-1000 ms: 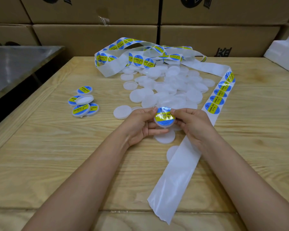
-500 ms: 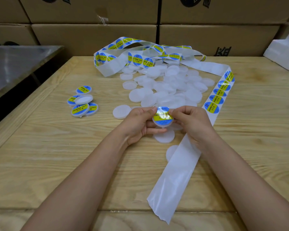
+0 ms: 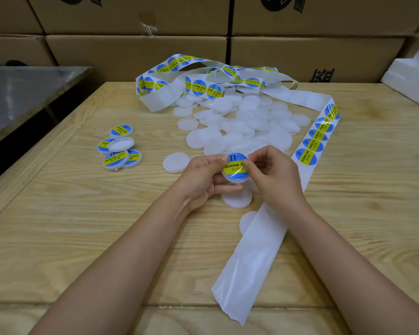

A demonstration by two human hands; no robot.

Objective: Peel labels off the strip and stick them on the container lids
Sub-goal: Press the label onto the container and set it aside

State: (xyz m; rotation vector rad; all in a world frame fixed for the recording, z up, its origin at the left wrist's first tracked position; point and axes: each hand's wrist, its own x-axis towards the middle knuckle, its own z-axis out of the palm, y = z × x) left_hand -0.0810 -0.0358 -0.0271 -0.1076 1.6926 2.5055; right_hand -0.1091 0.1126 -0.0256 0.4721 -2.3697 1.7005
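Since half a second ago, I see the right grip (image 3: 273, 175) has slid its fingertips from the rim of the lid (image 3: 235, 176) onto the upper right of the label (image 3: 233, 165), covering the end of the printed word. The lid itself has barely shifted. I read this as the smoothing-down stage: the label is on, and the last edge is being pressed flat.

From the head camera, the left grip (image 3: 203, 180) is curled round the lid's left side, thumb on top and fingers beneath, holding it just above the tabletop (image 3: 82, 226). The right grip pinches the lid's upper right edge, thumb on the label. The lid sits at the centre of the view, tilted toward me.

The strip (image 3: 257, 257) runs from 6 o'clock up past the right wrist to 2 o'clock, where unpeeled labels (image 3: 306, 157) remain, then loops across 12 o'clock. A heap of bare lids (image 3: 247, 126) lies at 12 to 1 o'clock, and one more bare lid (image 3: 237, 199) lies just below the grips. The finished lids (image 3: 117, 148) are stacked at 9 o'clock, well apart. Judging by that small stack, most of the work is ahead.
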